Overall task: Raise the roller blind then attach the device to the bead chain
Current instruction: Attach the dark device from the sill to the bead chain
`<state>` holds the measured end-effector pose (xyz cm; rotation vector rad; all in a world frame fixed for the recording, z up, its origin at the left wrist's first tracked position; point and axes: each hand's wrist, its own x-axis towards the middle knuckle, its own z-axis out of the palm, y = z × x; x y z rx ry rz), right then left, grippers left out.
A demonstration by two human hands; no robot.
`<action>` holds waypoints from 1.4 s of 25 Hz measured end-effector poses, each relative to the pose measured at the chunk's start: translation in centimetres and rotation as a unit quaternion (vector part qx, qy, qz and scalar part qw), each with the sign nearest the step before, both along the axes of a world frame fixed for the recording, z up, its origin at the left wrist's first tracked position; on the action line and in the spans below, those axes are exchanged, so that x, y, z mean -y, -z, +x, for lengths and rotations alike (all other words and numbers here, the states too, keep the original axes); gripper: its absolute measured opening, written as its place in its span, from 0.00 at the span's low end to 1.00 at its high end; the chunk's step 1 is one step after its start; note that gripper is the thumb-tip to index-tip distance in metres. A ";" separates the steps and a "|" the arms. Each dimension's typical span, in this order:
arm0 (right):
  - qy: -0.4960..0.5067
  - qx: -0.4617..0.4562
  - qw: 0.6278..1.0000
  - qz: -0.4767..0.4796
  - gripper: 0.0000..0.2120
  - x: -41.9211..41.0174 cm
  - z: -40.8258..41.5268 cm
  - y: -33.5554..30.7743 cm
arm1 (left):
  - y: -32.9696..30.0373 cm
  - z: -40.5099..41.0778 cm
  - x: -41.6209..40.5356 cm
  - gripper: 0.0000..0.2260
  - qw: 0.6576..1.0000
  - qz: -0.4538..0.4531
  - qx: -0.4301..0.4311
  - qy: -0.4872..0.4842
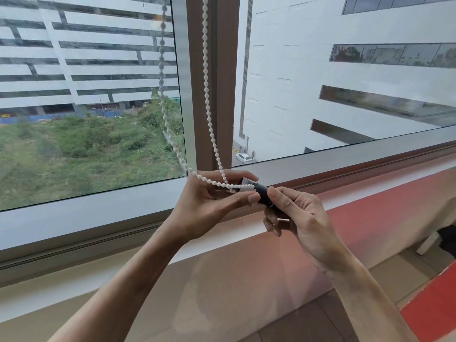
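A white bead chain (206, 95) hangs in two strands in front of the brown window mullion, and its lower loop runs across my left hand. My left hand (209, 201) pinches the loop and the near end of a small black device (262, 193) between thumb and fingers. My right hand (293, 213) grips the device's other end from the right. The chain's lowest beads lie against the device's tip. The roller blind itself is out of view above the frame; the glass is uncovered.
The brown mullion (212, 70) splits two large panes. A grey window frame (98, 213) and a pale sill ledge (370, 206) run below the hands. Wooden floor with a red strip (434, 307) lies at lower right, and a dark object (447, 239) sits at the right edge.
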<state>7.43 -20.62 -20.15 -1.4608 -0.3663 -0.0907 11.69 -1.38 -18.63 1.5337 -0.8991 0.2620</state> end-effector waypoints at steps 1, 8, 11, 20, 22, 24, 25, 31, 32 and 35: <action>-0.001 0.006 1.000 0.004 0.18 0.1 0.0 0.2 | 0.5 0.0 0.2 0.12 0.999 -0.024 -0.039 0.010; -0.012 -0.020 0.998 0.065 0.16 -0.3 0.2 3.3 | 4.7 -0.8 2.9 0.12 0.977 -0.111 -0.176 0.044; -0.005 -0.038 0.997 0.072 0.22 -0.4 0.3 4.7 | 5.7 -1.0 3.2 0.13 0.969 -0.122 -0.208 0.047; 0.012 -0.064 0.991 0.116 0.20 -1.5 0.3 7.5 | 6.9 -1.5 4.1 0.11 0.974 -0.108 -0.197 -0.013; 0.019 -0.054 0.991 0.125 0.20 -1.7 0.3 7.9 | 7.0 -1.7 4.4 0.17 0.972 -0.123 -0.192 -0.048; 0.036 -0.030 0.991 0.121 0.19 -1.8 0.5 8.2 | 6.9 -1.9 4.7 0.21 0.977 -0.120 -0.156 -0.079; 0.048 -0.010 0.993 0.111 0.17 -2.0 0.6 8.3 | 6.8 -2.0 4.9 0.19 0.979 -0.119 -0.139 -0.086; 0.091 0.103 0.990 0.040 0.14 -2.5 0.6 8.9 | 6.6 -1.8 5.2 0.06 0.982 -0.095 -0.105 -0.125; 0.103 0.106 0.989 0.002 0.13 -2.6 0.6 9.4 | 6.6 -1.8 5.2 0.06 0.983 -0.085 -0.100 -0.129; 0.139 0.100 0.982 -0.079 0.12 -3.0 0.2 11.4 | 6.5 -1.6 5.1 0.06 0.982 -0.082 -0.106 -0.132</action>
